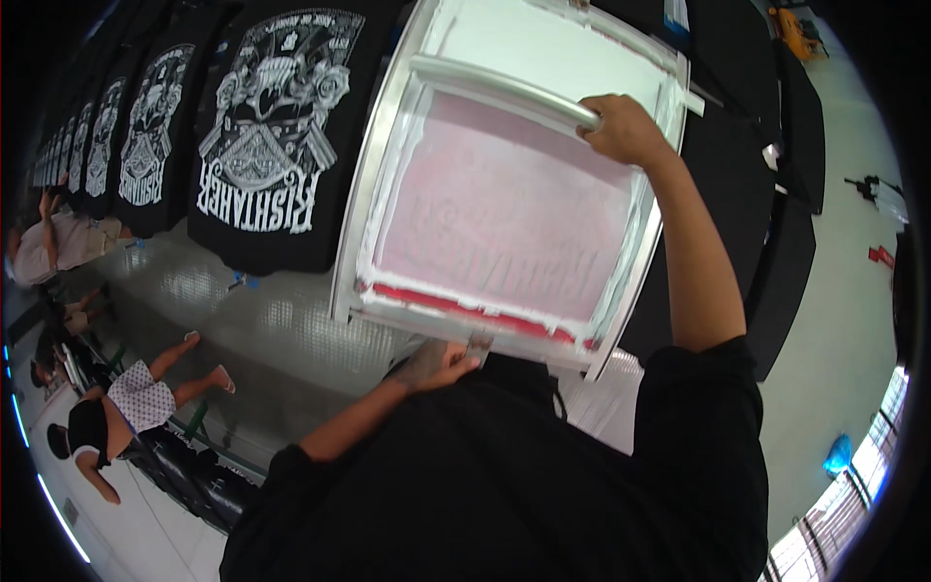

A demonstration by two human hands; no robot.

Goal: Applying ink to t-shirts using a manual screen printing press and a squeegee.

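The screen-printing frame (383,145) is right in front of the person, a bit to the right of the row of black shirts. It has shiny metal sides and a pink mesh (514,194) pulled flat inside them, and I can see a faint picture in the pink. The right hand (626,131) has its fingers curled around the right end of the metal squeegee (495,89), which lies across the mesh near the far end. I think it lies crosswise so its long edge can touch nearly the whole width. The left hand (441,367) is down by the near edge, with bent fingers next to a small metal bracket (478,343); maybe it is there to steady the frame, but I cannot tell if it really grips. The frame works like a shallow tray. White ink (553,44) covers the part past the squeegee, and more white is smeared along the inside edges, where the rim likely stops it from running off. A red strip (436,301) shows near the close end. On the left, the nearest black T-shirt (276,126) lies spread out with a big white picture, perhaps kept flat so the picture stays smooth.
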